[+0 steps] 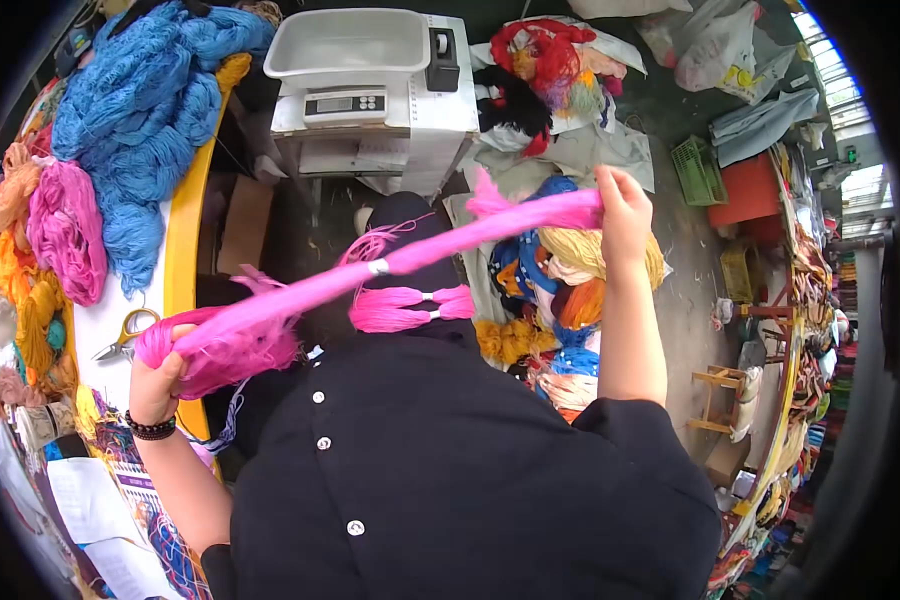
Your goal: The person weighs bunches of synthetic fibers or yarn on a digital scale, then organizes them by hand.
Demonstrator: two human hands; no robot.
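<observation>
The pink skein (300, 290) is found in mid-air above the wearer's lap, drawn out on a slant between both hands, a white band (378, 267) around its middle. We note the left hand (160, 385) closed around the fuller end, beside the yellow edge of the table (110, 310); the right hand (625, 215) pinches the narrower end between thumb and fingers, farther from the body. Two smaller pink bundles (410, 308), each with a white tie, lie on the lap below. On the table, we record scissors (127, 332) near the yellow edge, close to the left hand, and a heap of blue yarn (140, 110) reaching that same edge farther off. Beyond the lap, a scale (345, 105) with a white tray (348, 42) sits on a stand (440, 130); a black device (443, 60) is by the stand's right edge.
</observation>
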